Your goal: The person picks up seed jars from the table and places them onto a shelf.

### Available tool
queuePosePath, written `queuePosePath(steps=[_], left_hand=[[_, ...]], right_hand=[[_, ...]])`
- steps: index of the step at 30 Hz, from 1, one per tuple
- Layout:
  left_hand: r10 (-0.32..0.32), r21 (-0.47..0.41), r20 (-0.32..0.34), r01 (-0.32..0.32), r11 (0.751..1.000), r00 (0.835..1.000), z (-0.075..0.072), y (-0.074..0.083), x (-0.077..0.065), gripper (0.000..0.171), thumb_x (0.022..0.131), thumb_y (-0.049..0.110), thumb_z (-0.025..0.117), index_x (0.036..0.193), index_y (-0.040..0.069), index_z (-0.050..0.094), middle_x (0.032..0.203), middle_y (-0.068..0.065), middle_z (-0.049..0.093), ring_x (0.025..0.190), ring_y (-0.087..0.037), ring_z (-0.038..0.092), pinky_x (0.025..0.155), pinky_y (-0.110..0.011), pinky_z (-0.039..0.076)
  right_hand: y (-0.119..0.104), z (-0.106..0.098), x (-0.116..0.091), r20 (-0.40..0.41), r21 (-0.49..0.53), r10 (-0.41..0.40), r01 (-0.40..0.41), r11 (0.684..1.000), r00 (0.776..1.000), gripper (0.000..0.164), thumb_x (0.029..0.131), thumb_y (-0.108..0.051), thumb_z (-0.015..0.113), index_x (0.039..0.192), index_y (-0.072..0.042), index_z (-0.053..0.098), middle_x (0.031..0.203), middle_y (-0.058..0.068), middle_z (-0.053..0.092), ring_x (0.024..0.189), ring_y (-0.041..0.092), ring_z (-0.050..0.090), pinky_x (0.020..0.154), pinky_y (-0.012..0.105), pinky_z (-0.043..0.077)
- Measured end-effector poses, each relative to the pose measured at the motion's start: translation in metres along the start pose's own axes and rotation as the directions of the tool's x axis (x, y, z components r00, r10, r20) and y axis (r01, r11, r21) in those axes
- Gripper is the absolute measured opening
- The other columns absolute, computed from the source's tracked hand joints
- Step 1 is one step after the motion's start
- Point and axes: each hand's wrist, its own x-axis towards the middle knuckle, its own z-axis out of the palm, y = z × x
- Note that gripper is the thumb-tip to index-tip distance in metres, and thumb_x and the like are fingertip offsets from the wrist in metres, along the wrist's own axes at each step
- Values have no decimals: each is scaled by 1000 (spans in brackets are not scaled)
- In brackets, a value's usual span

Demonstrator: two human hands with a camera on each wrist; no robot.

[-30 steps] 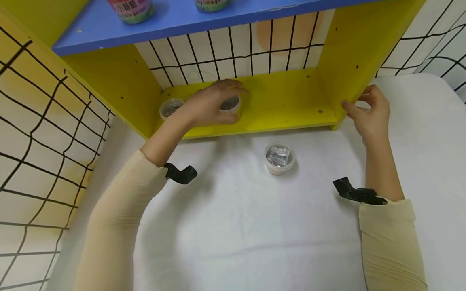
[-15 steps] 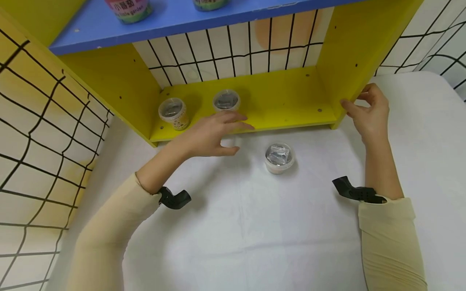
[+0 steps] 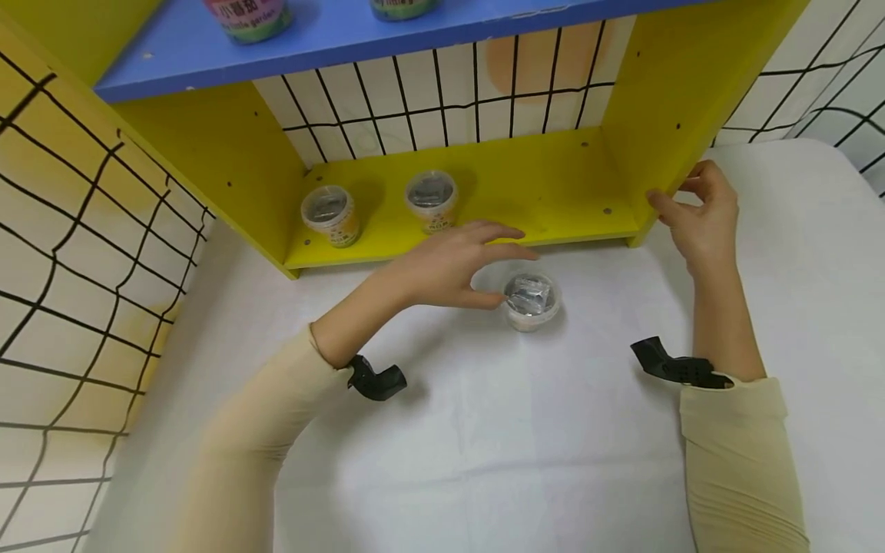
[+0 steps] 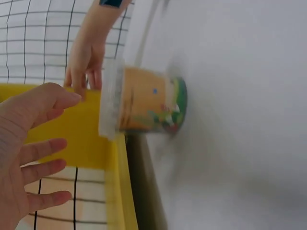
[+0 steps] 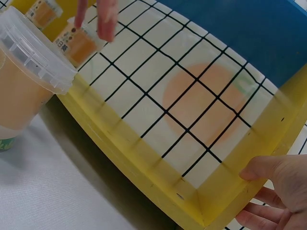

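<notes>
My left hand (image 3: 456, 265) hovers just left of a small clear-lidded plastic tub (image 3: 531, 299) on the white cloth. Its fingers and thumb are spread, thumb tip right at the tub's rim in the head view. In the left wrist view, the tub (image 4: 148, 100) has an orange and green printed side, and the hand (image 4: 29, 153) holds nothing. With thumb on the inner side and fingers on the outer one, my right hand (image 3: 708, 223) grips the side panel (image 5: 283, 127) of a yellow shelf unit. Two similar tubs, one left (image 3: 330, 216) and one nearer the middle (image 3: 432, 198), stand on the bottom board.
Above runs a blue shelf board (image 3: 415, 42) carrying a pink-and-green labelled tub (image 3: 252, 17) and another tub (image 3: 402, 8), both cut off by the frame. Black wire grid (image 3: 76, 269) stands on the left and behind the shelf. White cloth (image 3: 484, 445) covers the table.
My left hand has let go of the middle tub on the bottom board, drawn back, and moved right to the tub on the cloth. The right hand has stayed on the panel.
</notes>
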Motion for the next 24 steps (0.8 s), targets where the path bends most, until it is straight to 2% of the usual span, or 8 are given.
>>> queuePosePath(steps=[4, 9, 13, 17, 20, 24], left_hand=[[52, -53, 14, -51, 997, 999, 2, 7, 14, 56, 83, 40, 64, 135, 24, 48, 142, -2, 41, 132, -18, 33, 107, -34, 29], [35, -91, 96, -26, 996, 995, 5, 16, 25, 54, 83, 41, 64, 133, 29, 49, 145, -2, 38, 134, -19, 31, 103, -36, 35], [-11, -35, 171, 17, 999, 985, 8, 23, 32, 55, 81, 45, 64, 132, 32, 49, 145, 2, 37, 133, -18, 33, 93, -34, 43], [-63, 28, 218, 58, 998, 974, 10, 29, 38, 58, 79, 50, 64, 132, 34, 48, 143, 6, 39, 131, -14, 36, 81, -30, 47], [-83, 50, 230, 74, 996, 970, 12, 32, 41, 60, 78, 51, 65, 133, 35, 48, 142, 5, 39, 128, -13, 38, 77, -30, 48], [-95, 62, 208, 83, 995, 973, 14, 35, 43, 59, 77, 48, 67, 131, 31, 51, 139, 2, 42, 124, -14, 42, 81, -30, 47]], right_hand=[[0, 0, -1, 0, 3, -4, 4, 1000, 1000, 25, 85, -18, 65, 105, -26, 53, 100, -11, 47, 69, -3, 58, 63, 7, 46], [0, 0, 0, 1, 6, -1, 1, 1000, 1000, 25, 85, -18, 65, 105, -26, 54, 99, -11, 47, 69, -3, 58, 63, 6, 46], [0, 0, 0, 0, 8, -6, 6, 1000, 1000, 24, 84, -16, 65, 104, -26, 54, 99, -10, 47, 68, -3, 59, 63, 7, 46], [0, 0, 0, 4, 8, -1, 1, 1000, 1000, 24, 84, -17, 65, 104, -26, 54, 99, -10, 47, 68, -3, 59, 63, 7, 46], [0, 0, 1, 7, 7, 5, -5, 1000, 1000, 25, 84, -18, 65, 104, -26, 53, 100, -10, 47, 68, -3, 59, 63, 7, 46], [0, 0, 1, 7, 7, 18, -18, 1000, 1000, 25, 84, -18, 66, 104, -27, 53, 100, -10, 47, 69, -2, 59, 63, 7, 46]])
